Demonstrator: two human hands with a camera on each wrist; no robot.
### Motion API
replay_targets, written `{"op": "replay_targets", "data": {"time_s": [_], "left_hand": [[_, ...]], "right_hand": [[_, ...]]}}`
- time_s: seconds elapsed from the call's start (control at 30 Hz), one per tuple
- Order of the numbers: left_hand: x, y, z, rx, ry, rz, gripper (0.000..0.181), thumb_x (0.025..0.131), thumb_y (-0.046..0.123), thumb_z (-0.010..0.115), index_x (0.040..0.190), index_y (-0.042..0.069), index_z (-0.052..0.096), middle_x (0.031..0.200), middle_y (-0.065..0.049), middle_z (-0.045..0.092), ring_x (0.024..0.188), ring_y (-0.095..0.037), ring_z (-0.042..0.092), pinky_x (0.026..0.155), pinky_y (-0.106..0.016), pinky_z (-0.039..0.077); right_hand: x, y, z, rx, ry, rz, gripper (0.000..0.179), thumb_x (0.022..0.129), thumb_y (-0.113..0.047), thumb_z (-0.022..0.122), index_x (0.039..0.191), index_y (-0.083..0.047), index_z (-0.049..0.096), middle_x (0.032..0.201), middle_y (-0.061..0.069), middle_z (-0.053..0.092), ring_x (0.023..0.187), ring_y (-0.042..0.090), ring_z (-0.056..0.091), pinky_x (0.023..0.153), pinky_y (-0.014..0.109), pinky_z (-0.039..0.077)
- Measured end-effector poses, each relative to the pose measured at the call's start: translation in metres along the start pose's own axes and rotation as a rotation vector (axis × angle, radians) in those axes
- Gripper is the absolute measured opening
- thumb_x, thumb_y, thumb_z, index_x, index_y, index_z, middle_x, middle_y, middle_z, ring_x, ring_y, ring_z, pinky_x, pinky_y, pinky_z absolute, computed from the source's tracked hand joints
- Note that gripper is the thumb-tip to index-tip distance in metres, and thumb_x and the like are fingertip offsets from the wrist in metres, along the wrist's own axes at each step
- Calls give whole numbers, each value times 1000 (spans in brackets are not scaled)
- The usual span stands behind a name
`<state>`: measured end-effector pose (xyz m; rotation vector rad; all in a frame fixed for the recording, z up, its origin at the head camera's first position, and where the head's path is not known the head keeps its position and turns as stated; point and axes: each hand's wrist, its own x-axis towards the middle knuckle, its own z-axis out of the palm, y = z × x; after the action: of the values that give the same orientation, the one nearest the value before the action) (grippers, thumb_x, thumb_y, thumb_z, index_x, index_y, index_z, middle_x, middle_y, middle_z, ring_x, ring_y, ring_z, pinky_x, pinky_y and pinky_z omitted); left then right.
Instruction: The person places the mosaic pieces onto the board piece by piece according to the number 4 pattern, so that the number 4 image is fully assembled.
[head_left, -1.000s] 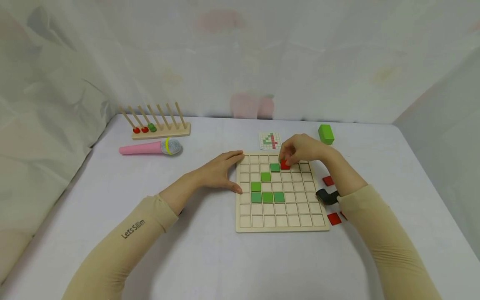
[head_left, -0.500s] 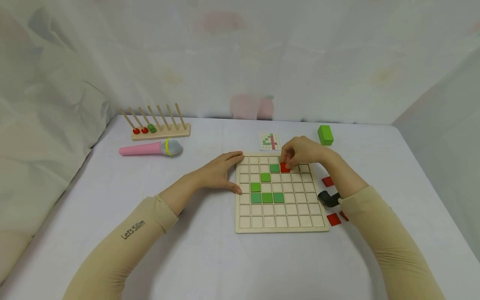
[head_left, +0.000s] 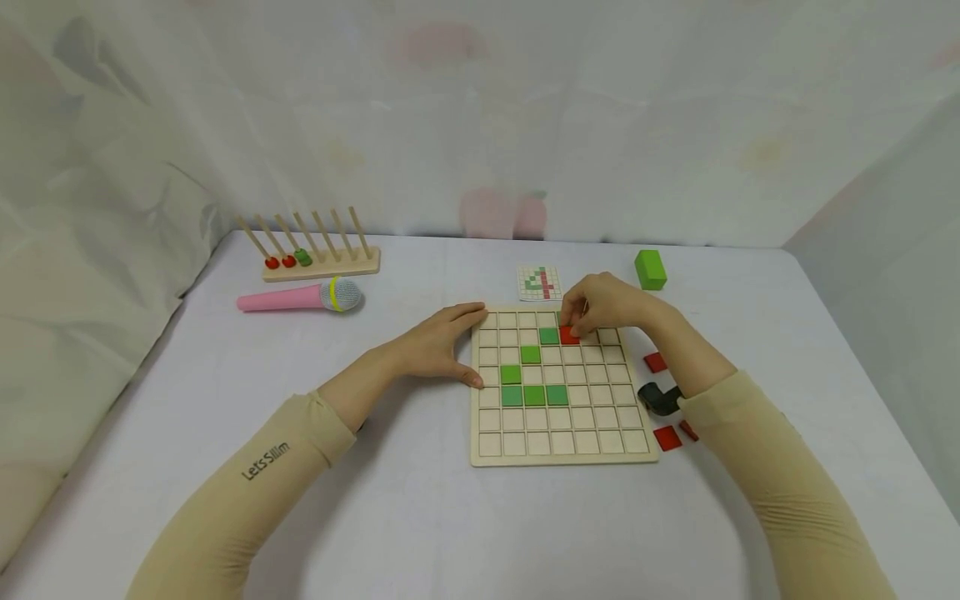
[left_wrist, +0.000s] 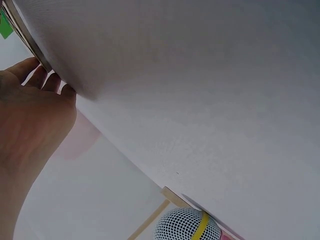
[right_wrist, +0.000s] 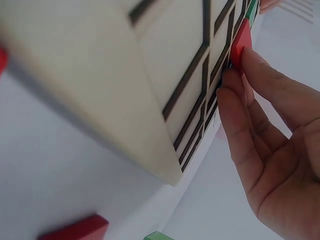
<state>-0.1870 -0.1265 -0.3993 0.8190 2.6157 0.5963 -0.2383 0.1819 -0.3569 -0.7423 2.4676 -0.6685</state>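
Observation:
A square wooden grid board (head_left: 538,442) lies on the table, with several green tiles (head_left: 549,336) set in its cells. Between thumb and fingers, my right hand (head_left: 609,300) pinches a red tile (head_left: 569,335) at a cell in the second row from the top, right beside a green tile. In the right wrist view the red tile (right_wrist: 241,44) stands slightly tilted over the grid, the thumb on its face. My left hand (head_left: 437,343) rests against the board's left edge, fingertips at the top corner and thumb lower down, fingers spread.
Several loose red tiles (head_left: 667,438) lie right of the board, partly under the right forearm. A small pattern card (head_left: 539,283) sits behind the board, and a green block (head_left: 650,270) at back right. A pink microphone (head_left: 300,297) and a wooden peg rack (head_left: 322,265) stand at left.
My right hand has come slightly nearer with the red tile, which has settled lower over its cell, then stayed nearly still. The left hand has not moved.

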Motion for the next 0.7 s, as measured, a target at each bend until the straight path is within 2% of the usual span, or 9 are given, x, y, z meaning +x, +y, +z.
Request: {"op": "replay_targets", "data": {"time_s": [0.5,0.7], "left_hand": [[-1,1,0,-9,5,3,118,69,61,82,158,11,23,167,-4,17,156,-29,17,127,-48,22],[0,0,0,-9,3,-6,118,69,61,82,158,12,23,167,-2,18,156,-28,17,127,-47,22]], "right_hand": [[-2,-4,0,-23,1,-16,14,81,-2,75,91,-12,75,75,4,65,65,14,56,63,26,46],[-7,-6,-3,-42,20,-24,14,84,-5,73,94,-14,75,80,4,65,77,16,62,69,28,50]]}}
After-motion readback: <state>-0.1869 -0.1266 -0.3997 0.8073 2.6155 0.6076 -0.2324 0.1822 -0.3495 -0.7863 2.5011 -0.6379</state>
